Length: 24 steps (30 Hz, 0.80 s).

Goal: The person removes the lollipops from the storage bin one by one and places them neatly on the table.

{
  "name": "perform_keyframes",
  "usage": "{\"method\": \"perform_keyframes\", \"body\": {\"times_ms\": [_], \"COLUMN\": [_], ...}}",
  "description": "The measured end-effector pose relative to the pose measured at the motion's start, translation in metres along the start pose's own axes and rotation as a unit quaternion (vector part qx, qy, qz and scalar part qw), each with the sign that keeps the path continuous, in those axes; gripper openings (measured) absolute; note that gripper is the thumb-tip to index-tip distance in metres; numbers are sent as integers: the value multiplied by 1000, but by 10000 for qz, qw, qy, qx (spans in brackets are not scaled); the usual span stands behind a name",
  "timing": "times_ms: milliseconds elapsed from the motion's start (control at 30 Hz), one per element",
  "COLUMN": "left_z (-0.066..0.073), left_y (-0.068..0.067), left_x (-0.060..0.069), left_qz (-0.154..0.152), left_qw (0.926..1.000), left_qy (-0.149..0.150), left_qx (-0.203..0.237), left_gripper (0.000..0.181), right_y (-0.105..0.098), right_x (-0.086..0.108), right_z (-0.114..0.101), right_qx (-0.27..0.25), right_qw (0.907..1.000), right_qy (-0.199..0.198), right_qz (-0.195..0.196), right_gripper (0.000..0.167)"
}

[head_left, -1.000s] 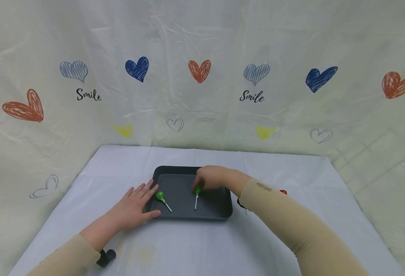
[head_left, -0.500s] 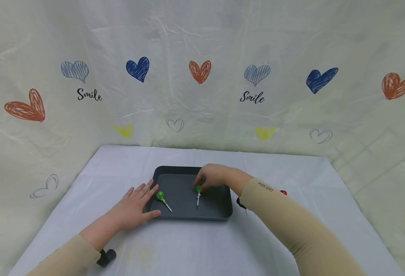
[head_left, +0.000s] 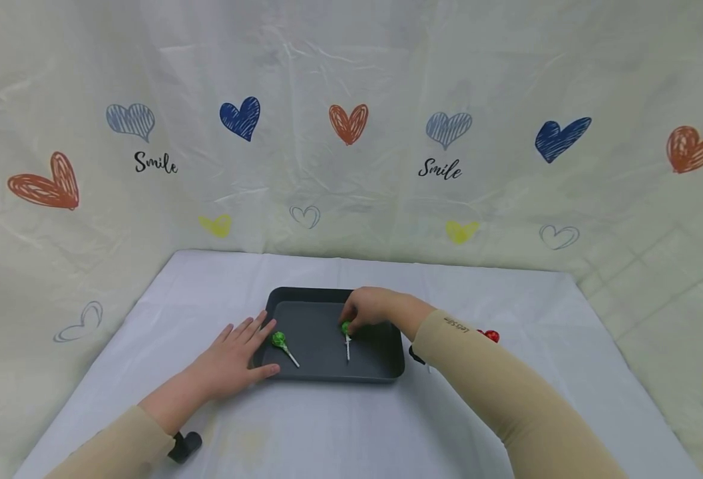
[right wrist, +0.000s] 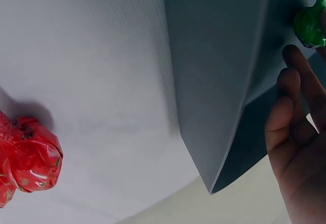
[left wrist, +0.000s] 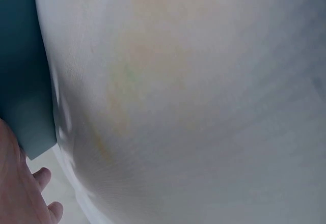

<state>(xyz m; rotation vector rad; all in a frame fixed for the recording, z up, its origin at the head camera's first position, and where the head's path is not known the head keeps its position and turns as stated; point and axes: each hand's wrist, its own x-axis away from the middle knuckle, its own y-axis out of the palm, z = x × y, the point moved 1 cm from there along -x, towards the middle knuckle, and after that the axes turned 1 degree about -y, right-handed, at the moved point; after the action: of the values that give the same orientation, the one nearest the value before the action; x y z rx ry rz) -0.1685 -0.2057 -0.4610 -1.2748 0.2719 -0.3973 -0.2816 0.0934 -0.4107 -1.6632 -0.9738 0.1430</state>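
Observation:
A shallow dark grey tray point(head_left: 315, 372) lies on the white table. In the head view, my right hand point(head_left: 372, 309) is over its right half, pinching a green-wrapped lollipop point(head_left: 346, 328) by the head. The white stick of that lollipop points toward me. In the right wrist view, the green head point(right wrist: 309, 26) shows at the upper right beside my fingers point(right wrist: 300, 74). A second green lollipop point(head_left: 279, 340) lies at the tray's left, stick slanting to the lower right. My left hand point(head_left: 232, 359), fingers spread, rests at the tray's left edge.
Red-wrapped lollipops point(head_left: 492, 336) lie on the table right of the tray, mostly behind my right sleeve point(head_left: 483, 366); the right wrist view shows their red heads point(right wrist: 35, 155) close up. A curtain point(head_left: 351, 186) with printed hearts stands behind the table.
My right hand has shifted slightly to the right with the green lollipop, and its stick has swung a little to the right. The left hand has stayed in place.

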Motion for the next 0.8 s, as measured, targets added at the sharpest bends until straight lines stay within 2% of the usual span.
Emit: {"method": "perform_keyframes", "body": {"times_ms": [400, 500, 800], "left_z": [2, 4, -1], "left_y": [-2, -3, 2], "left_x": [0, 0, 0], "left_qz": [-80, -77, -113], "left_qw": [9999, 10000, 9998], "left_qy": [-86, -37, -145], "left_qx": [-94, -36, -122], "left_gripper": [92, 92, 94], "right_y": [3, 0, -10], "right_x": [4, 8, 20], "right_z": [0, 0, 3], "right_qx": [128, 24, -164], "right_qw": [9998, 9998, 9987], "right_qy": [-5, -38, -116], "right_qz": [138, 217, 478], "right_gripper": [26, 25, 27]}}
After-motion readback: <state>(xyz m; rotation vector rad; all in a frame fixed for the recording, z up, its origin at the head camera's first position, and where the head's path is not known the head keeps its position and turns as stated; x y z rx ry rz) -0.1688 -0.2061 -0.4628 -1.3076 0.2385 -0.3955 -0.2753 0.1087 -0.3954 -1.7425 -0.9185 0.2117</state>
